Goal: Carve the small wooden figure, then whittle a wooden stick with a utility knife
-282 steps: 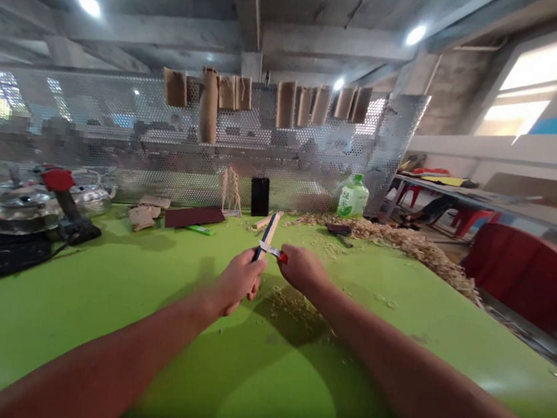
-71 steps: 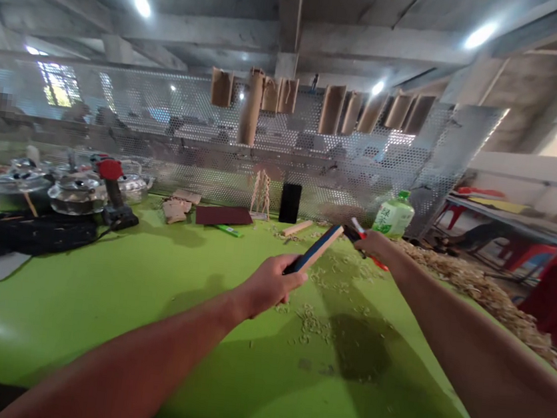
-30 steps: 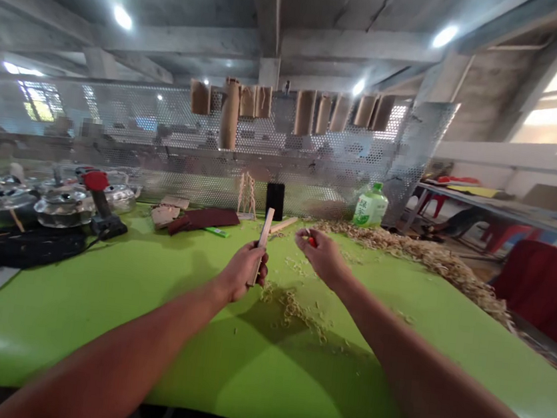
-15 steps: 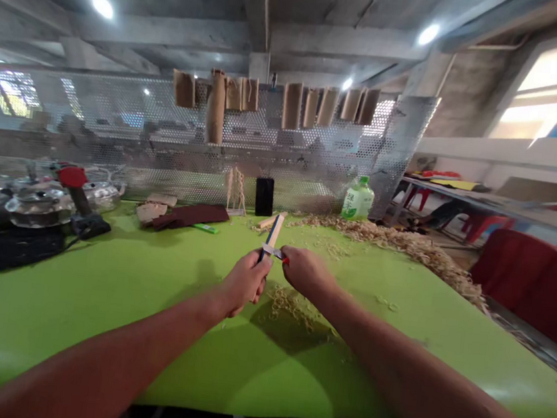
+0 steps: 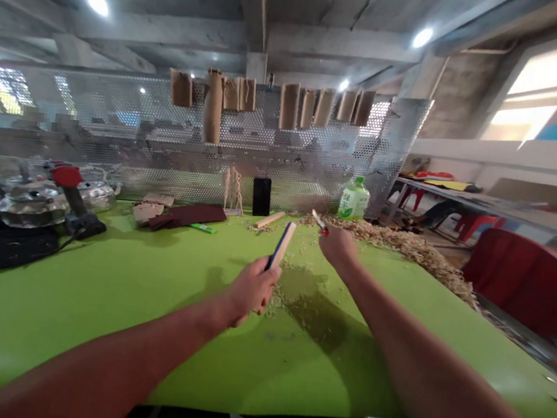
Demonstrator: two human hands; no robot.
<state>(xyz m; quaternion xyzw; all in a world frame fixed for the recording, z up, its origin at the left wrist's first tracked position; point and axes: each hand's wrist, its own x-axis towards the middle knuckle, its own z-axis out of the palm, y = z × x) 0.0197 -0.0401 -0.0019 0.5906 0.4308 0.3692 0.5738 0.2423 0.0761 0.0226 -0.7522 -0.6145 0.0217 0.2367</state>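
Note:
Closed around the lower end of a wooden strip (image 5: 282,245) is my left hand (image 5: 252,290). The strip tilts up and away from me, with pale wood on one face and a dark edge along its left side. My right hand (image 5: 338,246) grips a knife (image 5: 318,220) by a red handle that my fingers mostly hide. Its blade points up and left, apart from the strip. Curled wood shavings (image 5: 281,300) lie on the green tabletop (image 5: 144,328) below my hands. Another wooden strip (image 5: 270,220) rests farther back.
A black phone (image 5: 262,197) leans at the perforated metal screen (image 5: 313,166). A green-tea bottle (image 5: 354,199) and a long heap of shavings (image 5: 405,242) are at right. Brown sandpaper sheets (image 5: 192,216), a red-and-black power tool (image 5: 74,192) and metal pots (image 5: 32,204) stand left.
My right hand has moved the knife off the strip, forward and to the right. My left hand has come slightly lower with the strip. Shavings under the hands lie more spread out.

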